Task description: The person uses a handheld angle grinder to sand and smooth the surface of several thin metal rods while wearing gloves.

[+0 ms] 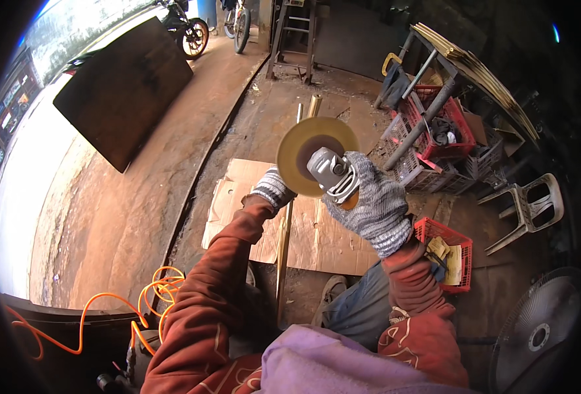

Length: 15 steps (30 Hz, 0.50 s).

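Note:
My right hand (377, 197), in a grey knitted glove, grips an angle grinder (330, 169) with a silver head. Its large yellowish disc (290, 141) is raised over long, shiny brass-coloured tubes (284, 246). Whether the disc touches a tube cannot be seen from above. My left hand (274, 188), gloved in grey and white stripes, is closed at a tube just left of the disc, which hides its fingertips. Beneath both hands a flattened cardboard sheet (238, 190) lies on the floor.
Red crates (444, 253) and a rack carrying long strips (474, 59) stand to the right, near a pale plastic chair (530, 207) and a fan (539, 336). An orange coiled hose (83, 322) lies lower left. Farther off are a dark panel (126, 92), a ladder (293, 29) and a motorcycle (190, 36).

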### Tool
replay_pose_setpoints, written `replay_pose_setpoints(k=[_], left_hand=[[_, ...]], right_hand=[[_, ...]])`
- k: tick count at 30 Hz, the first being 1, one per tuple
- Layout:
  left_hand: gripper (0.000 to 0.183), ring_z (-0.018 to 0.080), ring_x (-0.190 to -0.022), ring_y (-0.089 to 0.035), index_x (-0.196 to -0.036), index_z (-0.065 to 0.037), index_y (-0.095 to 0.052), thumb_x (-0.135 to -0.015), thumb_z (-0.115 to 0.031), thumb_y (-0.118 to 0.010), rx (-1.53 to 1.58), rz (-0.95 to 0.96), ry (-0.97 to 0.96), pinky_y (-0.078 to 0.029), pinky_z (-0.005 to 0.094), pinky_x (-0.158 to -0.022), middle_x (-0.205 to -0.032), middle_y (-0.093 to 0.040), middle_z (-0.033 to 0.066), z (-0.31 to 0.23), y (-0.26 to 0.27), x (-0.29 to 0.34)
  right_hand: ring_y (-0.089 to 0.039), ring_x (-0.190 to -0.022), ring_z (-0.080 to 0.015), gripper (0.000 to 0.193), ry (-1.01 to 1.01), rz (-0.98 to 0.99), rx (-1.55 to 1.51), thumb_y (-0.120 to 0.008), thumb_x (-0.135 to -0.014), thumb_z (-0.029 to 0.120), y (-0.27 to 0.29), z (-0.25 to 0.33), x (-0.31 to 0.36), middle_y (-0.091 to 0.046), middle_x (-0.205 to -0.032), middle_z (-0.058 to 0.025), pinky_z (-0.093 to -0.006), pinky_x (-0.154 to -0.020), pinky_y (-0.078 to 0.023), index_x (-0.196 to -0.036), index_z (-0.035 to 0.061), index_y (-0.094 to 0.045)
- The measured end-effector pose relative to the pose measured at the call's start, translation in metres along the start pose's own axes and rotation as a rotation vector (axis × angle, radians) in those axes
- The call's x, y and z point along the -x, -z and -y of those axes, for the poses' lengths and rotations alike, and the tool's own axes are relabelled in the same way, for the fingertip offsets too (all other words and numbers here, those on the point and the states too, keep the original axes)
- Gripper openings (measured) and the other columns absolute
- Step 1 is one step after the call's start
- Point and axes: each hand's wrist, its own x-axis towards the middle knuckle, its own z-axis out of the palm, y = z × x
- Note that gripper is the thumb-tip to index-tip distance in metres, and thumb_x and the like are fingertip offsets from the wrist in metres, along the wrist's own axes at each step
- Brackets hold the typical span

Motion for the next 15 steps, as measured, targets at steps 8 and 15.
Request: replay_pose_setpoints(k=[8,15], left_hand=[[0.021,0.0365,-0.075,-0.072,-0.095,-0.002,-0.073,-0.091,-0.016,-0.058,-0.01,0.298,0.374,-0.056,0.0447,-0.068,-0.08,-0.072,0.0209,-0.016,0.008,-0.013],[0.02,0.036,-0.074,-0.072,-0.092,-0.003,-0.074,-0.091,-0.016,-0.058,-0.025,0.332,0.314,-0.056,0.0451,-0.067,-0.078,-0.072,0.019,-0.016,0.003,-0.013]], right_hand=[[-0.072,-0.091,-0.0371,0.066,-0.026,-0.002,0.054,-0.081,-0.08,0.035,0.007,-0.007,-0.003,-0.07,-0.108,-0.0177,-0.0454,-0.077,-0.059,-0.132,0.0092,-0.051],[-0.072,-0.093,-0.0374,0.068,0.019,-0.056,0.057,-0.082,-0.079,0.035,0.011,-0.004,-0.007,-0.07,-0.109,-0.0182,-0.0448,-0.079,-0.059,-0.133,0.0089,-0.05]])
